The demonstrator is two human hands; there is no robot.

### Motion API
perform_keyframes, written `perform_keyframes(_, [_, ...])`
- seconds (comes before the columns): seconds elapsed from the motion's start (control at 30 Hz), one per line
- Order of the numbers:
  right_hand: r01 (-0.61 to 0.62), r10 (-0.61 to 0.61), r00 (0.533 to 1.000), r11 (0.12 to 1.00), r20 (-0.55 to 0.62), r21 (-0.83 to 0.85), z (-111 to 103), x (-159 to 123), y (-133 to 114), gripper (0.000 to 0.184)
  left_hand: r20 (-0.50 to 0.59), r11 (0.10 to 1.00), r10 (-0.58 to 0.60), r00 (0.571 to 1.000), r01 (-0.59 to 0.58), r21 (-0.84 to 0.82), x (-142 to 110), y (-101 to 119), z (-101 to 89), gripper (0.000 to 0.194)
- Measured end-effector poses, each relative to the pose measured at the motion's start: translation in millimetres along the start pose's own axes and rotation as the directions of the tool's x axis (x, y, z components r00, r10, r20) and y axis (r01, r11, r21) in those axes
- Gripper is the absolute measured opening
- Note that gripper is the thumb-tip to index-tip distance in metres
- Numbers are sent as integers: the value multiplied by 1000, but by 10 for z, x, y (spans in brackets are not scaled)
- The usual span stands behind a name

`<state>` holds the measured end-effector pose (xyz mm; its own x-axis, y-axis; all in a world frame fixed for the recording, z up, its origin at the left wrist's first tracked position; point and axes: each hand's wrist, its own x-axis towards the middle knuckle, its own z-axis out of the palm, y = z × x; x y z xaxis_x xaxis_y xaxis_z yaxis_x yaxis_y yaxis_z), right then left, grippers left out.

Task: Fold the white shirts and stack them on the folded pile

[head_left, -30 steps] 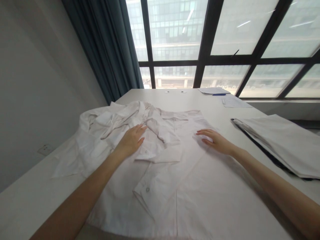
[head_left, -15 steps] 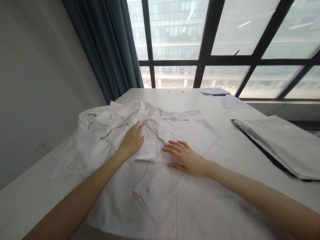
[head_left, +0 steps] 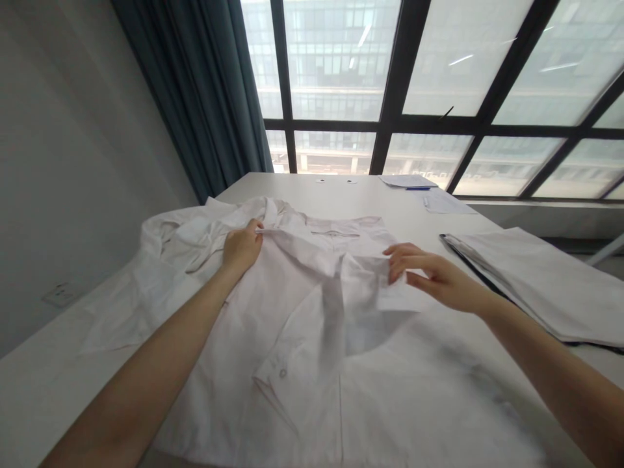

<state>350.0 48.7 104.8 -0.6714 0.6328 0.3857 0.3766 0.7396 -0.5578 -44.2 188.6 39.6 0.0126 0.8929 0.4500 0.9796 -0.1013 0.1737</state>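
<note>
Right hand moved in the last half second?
Yes. The right hand moved right and slightly forward, closer to the folded white fabric at right.

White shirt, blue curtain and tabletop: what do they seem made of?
White shirt: thin, matte woven fabric, perhaps cotton or a blend, going by its creases.
Blue curtain: cloth, looks matte, hanging in deep folds; fibre unclear.
Tabletop: possibly laminate, smooth and pale, with no visible grain; painted board could look alike.

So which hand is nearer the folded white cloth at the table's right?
Right. The right hand is just left of the folded white cloth; the left hand pinches the white shirt farther left.
</note>
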Motion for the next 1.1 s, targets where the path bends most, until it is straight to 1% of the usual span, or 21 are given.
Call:
perform_keyframes(0.03, [-47, 47, 999, 999, -14, 9, -96, -143, 50, 32, -8, 999, -28, 1000, 28, -23, 0, -47, 5, 31])
perform_keyframes(0.1, [-174, 174, 985, 985, -6, -4, -181, -423, 165, 39, -10, 996, -52, 999, 51, -77, 4, -122, 42, 33])
perform_keyframes(0.17, [-294, 295, 955, 956, 30, -15, -145, -662, 285, 42, -7, 991, -29, 1000, 28, -131, 1, -163, 106, 39])
perform_keyframes(0.23, [-402, 401, 914, 916, 66, -6, -44, -831, 393, 42, -14, 985, 18, 1000, -20, -172, -17, -170, 175, 47])
perform_keyframes(0.27, [-444, 442, 894, 896, 74, 7, 13, -886, 436, 43, -20, 981, 45, 999, -48, -187, -31, -163, 203, 50])
perform_keyframes(0.33, [-521, 519, 853, 853, 53, 29, 112, -940, 492, 44, -36, 972, 95, 995, -100, -211, -63, -142, 239, 50])
perform_keyframes(0.43, [-638, 638, 770, 769, -6, 23, 195, -935, 496, 43, -48, 958, 148, 988, -155, -242, -100, -118, 246, 41])
perform_keyframes(0.5, [-696, 696, 718, 718, -5, 16, 223, -919, 466, 43, -44, 955, 156, 987, -162, -250, -114, -117, 236, 34])
perform_keyframes(0.57, [-717, 717, 697, 697, 11, 30, 246, -919, 439, 46, -41, 958, 142, 989, -147, -244, -124, -125, 228, 31])
perform_keyframes(0.63, [-720, 721, 693, 691, 10, 56, 267, -939, 434, 48, -46, 967, 114, 992, -121, -226, -137, -134, 224, 32])
perform_keyframes(0.73, [-722, 722, 691, 688, 30, 77, 276, -993, 473, 36, -46, 979, 68, 997, -75, -187, -161, -130, 219, 36])
perform_keyframes(0.83, [-746, 734, 664, 662, 144, 68, 238, -1051, 502, 21, -15, 987, 56, 998, -58, -153, -182, -89, 209, 38])
perform_keyframes(0.93, [-752, 724, 640, 659, 256, 18, 170, -1090, 454, 12, 34, 986, 94, 995, -88, -141, -188, -35, 194, 38])
perform_keyframes(1.03, [-758, 721, 615, 652, 320, -12, 102, -1096, 379, 11, 64, 988, 93, 994, -84, -133, -177, -20, 183, 39])
perform_keyframes(1.1, [-766, 734, 606, 642, 307, -22, 59, -1084, 381, 17, 67, 990, 64, 996, -55, -128, -163, -39, 185, 40])
